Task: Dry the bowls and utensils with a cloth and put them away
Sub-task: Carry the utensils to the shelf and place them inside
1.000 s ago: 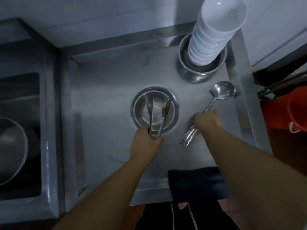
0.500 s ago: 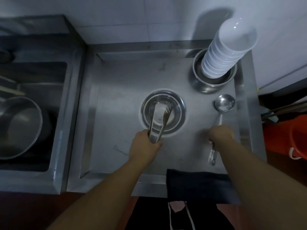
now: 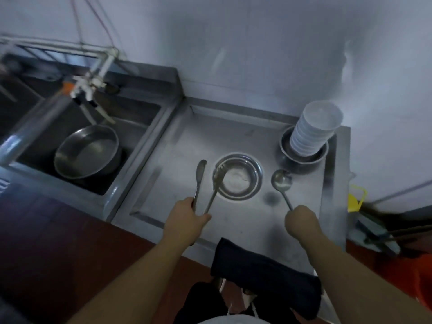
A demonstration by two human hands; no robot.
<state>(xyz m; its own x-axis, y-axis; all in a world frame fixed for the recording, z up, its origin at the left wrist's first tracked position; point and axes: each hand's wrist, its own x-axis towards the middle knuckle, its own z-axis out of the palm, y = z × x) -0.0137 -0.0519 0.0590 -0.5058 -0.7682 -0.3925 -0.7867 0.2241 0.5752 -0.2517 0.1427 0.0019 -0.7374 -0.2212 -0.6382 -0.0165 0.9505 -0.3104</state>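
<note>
Gripping two utensil handles in the left hand (image 3: 187,218) — spoon (image 3: 200,174) and fork (image 3: 217,178) fanning over the steel bowl (image 3: 238,176) on the counter (image 3: 182,160). Clutching the ladle (image 3: 281,181) by its handle in the right hand (image 3: 300,220) — dark cloth (image 3: 264,274) draping over the counter's near edge, white bowls (image 3: 313,129) stacking far right.

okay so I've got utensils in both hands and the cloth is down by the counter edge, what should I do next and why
Probably set the ladle down to free your right hand, then pick up the dark cloth. Your left hand grips two utensils, so neither hand can wipe.
</note>
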